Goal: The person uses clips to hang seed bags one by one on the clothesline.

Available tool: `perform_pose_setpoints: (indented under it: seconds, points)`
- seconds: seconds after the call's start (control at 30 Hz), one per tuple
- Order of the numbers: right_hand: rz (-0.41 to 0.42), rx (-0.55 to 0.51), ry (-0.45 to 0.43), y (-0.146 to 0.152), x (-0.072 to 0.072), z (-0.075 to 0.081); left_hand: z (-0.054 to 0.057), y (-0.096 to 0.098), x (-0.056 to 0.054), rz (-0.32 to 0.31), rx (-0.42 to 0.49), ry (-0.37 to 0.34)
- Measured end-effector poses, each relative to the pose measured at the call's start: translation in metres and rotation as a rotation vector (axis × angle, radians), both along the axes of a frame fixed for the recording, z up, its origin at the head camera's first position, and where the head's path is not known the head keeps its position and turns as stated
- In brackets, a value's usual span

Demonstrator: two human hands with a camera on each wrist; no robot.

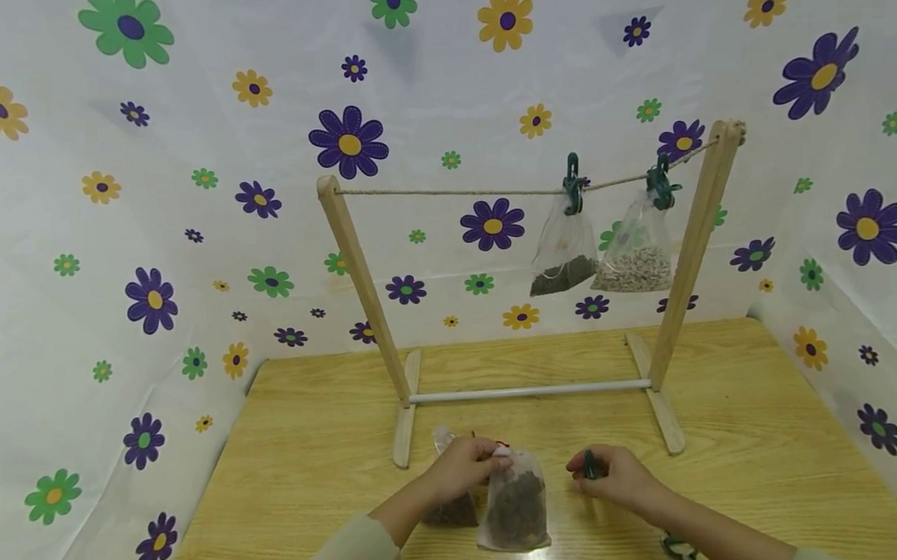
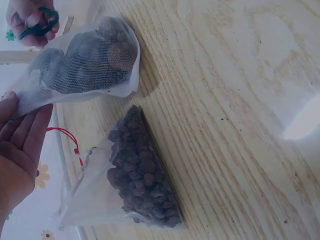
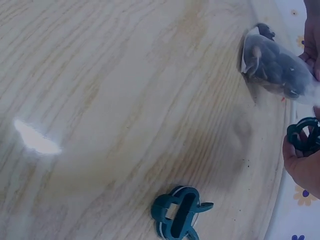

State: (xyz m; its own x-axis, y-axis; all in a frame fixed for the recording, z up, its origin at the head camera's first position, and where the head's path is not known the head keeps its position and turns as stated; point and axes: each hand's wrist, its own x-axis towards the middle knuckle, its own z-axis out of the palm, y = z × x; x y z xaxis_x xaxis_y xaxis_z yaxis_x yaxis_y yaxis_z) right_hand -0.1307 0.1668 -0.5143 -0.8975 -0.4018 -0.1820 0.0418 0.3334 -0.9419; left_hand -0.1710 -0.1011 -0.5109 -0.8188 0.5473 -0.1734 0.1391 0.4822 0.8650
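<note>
My left hand (image 1: 462, 468) pinches the gathered top of a white mesh bag (image 1: 516, 509) filled with dark round lumps. Behind that hand, a second mesh bag (image 2: 142, 172) of small dark brown stones rests on the table, a red drawstring (image 2: 65, 134) near its top. To the right, my right hand (image 1: 623, 481) holds a dark green clip (image 1: 592, 465) between thumb and fingers, a short way from the held bag. Another green clip (image 3: 179, 212) lies on the table below my right forearm.
Ahead stands a wooden frame (image 1: 690, 264) with a rope (image 1: 451, 193) strung across its top. Two mesh bags hang near its right post by green clips: one with dark grains (image 1: 566, 274), one with pale grains (image 1: 636, 270). A white bar (image 1: 529, 392) joins the frame's feet.
</note>
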Motion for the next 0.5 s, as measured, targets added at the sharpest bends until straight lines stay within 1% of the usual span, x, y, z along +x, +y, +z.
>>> perform_pose_setpoints:
  seconds: [0.13, 0.2, 0.33, 0.5]
  points:
    - [-0.003, -0.026, 0.003, -0.001, -0.004, 0.007, 0.005, 0.0, 0.001, -0.051, -0.013, 0.1]
    - [0.003, -0.024, 0.019, -0.001, -0.006, 0.011, 0.008, 0.001, 0.003, -0.07, -0.013, 0.13]
    - [0.022, 0.023, 0.072, 0.0, -0.009, 0.022, 0.015, 0.001, 0.006, -0.087, -0.025, 0.145]
    - [0.045, 0.048, 0.117, 0.001, -0.016, 0.038, 0.023, -0.001, 0.007, -0.085, -0.044, 0.142]
